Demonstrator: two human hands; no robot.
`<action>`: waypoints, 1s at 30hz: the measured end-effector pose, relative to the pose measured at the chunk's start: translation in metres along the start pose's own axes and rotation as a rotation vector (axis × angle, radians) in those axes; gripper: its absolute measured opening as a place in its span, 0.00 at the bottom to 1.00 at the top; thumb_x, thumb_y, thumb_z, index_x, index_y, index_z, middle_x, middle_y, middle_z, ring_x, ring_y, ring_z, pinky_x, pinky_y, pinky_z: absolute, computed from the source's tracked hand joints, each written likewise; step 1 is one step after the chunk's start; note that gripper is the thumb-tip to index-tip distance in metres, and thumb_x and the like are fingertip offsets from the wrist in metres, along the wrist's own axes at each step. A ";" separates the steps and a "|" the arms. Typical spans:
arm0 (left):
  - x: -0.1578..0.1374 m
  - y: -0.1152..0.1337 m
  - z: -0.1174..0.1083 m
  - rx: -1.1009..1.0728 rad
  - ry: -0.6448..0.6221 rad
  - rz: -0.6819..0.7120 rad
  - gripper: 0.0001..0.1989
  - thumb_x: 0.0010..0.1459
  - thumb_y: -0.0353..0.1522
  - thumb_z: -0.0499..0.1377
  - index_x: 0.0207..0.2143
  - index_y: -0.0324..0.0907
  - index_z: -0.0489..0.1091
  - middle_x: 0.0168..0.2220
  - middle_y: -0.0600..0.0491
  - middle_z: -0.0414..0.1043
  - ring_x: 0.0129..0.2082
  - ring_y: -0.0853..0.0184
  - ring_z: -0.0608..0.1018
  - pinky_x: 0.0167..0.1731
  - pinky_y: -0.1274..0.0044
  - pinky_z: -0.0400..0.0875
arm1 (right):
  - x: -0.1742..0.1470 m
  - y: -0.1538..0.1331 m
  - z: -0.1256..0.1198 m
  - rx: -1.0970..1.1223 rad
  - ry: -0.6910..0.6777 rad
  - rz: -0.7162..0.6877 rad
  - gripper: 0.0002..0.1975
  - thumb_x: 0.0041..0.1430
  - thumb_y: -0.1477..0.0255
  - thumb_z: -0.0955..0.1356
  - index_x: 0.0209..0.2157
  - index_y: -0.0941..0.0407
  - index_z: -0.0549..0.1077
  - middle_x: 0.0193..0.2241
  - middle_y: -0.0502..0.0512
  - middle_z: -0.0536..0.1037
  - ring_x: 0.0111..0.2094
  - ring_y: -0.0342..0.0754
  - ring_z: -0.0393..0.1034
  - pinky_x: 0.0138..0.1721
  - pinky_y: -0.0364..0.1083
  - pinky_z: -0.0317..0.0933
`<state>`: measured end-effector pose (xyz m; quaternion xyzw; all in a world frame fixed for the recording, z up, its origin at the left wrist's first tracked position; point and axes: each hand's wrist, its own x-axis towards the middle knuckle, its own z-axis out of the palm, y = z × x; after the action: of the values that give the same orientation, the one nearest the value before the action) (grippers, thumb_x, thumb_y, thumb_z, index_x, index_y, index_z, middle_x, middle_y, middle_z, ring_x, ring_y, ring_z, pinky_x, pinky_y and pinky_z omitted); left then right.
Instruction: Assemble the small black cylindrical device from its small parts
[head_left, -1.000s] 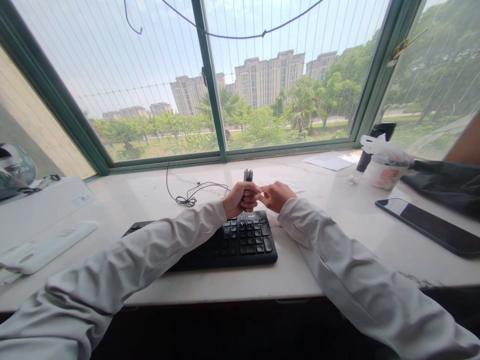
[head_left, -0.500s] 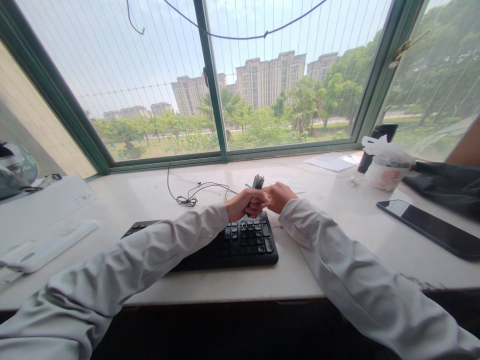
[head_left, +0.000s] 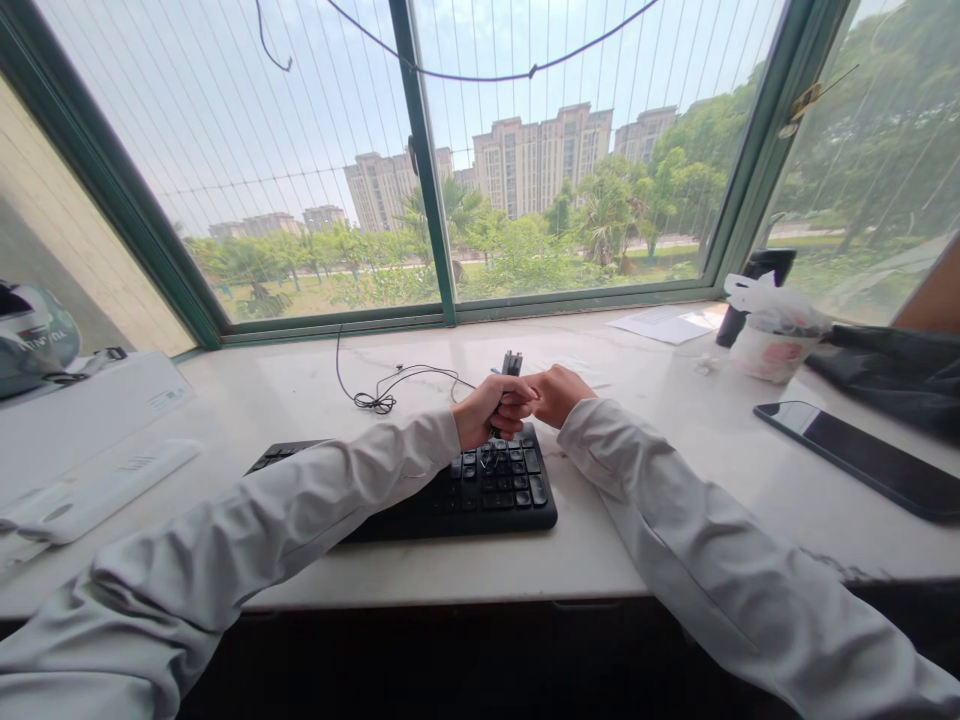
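Holds a slim dark-grey object with a pale notched top [head_left: 512, 363], leaning slightly right, in the bare left hand [head_left: 493, 408], with fingers curled tightly round it, above the right part of a black rectangular keyboard [head_left: 517, 495]. Shows thin wire-like strands [head_left: 493, 457] below that fist, over the keys. Presses the bare right hand [head_left: 561, 395] against the left's fingertips, bent inward; cannot tell whether pinching anything. Has a thin black coiled cable [head_left: 375, 402] beyond the left wrist, on a white marbled tabletop [head_left: 660, 400]. Farther right, has a round white tub with pink print [head_left: 776, 358] inside a thin white plastic bag [head_left: 784, 302]; cannot make out the contents. Nearer, shows a dark flat phone [head_left: 862, 458]. At far left, has a white rectangular box [head_left: 112, 400], likewise unreadable inside.
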<state>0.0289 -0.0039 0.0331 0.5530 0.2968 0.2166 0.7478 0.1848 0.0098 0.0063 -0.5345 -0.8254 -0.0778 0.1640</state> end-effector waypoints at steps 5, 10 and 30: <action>0.000 -0.001 0.004 0.077 -0.118 -0.055 0.18 0.46 0.31 0.55 0.15 0.42 0.45 0.13 0.61 0.42 0.11 0.79 0.46 0.11 0.82 0.41 | 0.003 0.001 0.001 -0.057 -0.035 0.010 0.17 0.55 0.58 0.63 0.28 0.55 0.78 0.23 0.56 0.77 0.25 0.46 0.67 0.25 0.43 0.47; 0.003 0.000 0.003 0.154 -0.201 -0.042 0.17 0.42 0.31 0.57 0.14 0.41 0.47 0.12 0.61 0.44 0.11 0.80 0.47 0.11 0.83 0.39 | 0.002 0.001 -0.001 -0.077 -0.051 -0.021 0.18 0.54 0.57 0.64 0.30 0.56 0.78 0.25 0.57 0.77 0.26 0.46 0.67 0.26 0.43 0.47; 0.000 -0.001 -0.011 0.115 -0.319 0.011 0.17 0.42 0.30 0.56 0.12 0.41 0.48 0.10 0.60 0.44 0.10 0.79 0.49 0.12 0.82 0.40 | -0.002 -0.003 -0.003 0.004 -0.011 -0.002 0.13 0.56 0.65 0.62 0.32 0.53 0.78 0.25 0.52 0.77 0.25 0.44 0.66 0.26 0.42 0.47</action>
<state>0.0214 0.0031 0.0296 0.6239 0.1832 0.1128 0.7513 0.1836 0.0064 0.0085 -0.5336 -0.8271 -0.0733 0.1606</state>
